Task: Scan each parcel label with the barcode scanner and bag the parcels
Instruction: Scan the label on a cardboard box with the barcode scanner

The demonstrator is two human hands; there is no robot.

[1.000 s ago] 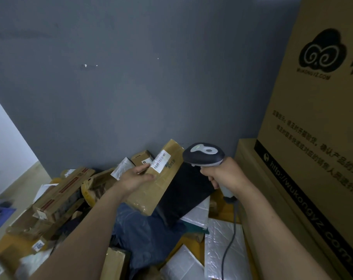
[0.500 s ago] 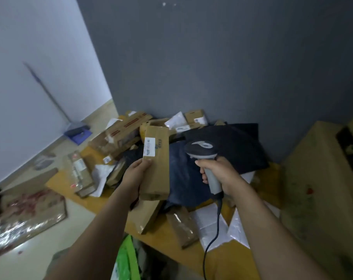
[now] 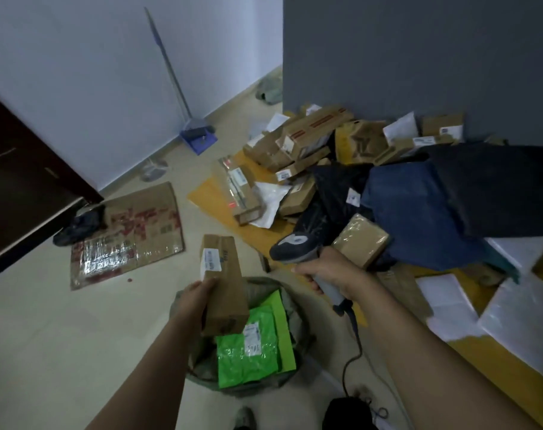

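My left hand [image 3: 195, 297] grips a long brown cardboard parcel [image 3: 225, 287] with a white barcode label near its top. The parcel hangs over the open mouth of a grey-green sack [image 3: 298, 321] on the floor. Inside the sack lies a bright green parcel [image 3: 248, 349] with a white label. My right hand [image 3: 326, 273] holds the dark barcode scanner [image 3: 295, 248] by its grey handle, its head pointing left, to the right of the parcel. The scanner's cable [image 3: 352, 352] trails down to the floor.
A heap of brown boxes [image 3: 307, 138], dark bags [image 3: 419, 212] and white mailers [image 3: 518, 311] covers a yellow sheet at the right, by the grey wall. A flattened carton [image 3: 133, 234] lies on the floor at left, near a dustpan [image 3: 198, 139] and dark door [image 3: 24, 178].
My view has swung left and down from the parcel heap to the floor. My left hand has carried the brown parcel from in front of the scanner to above the sack.
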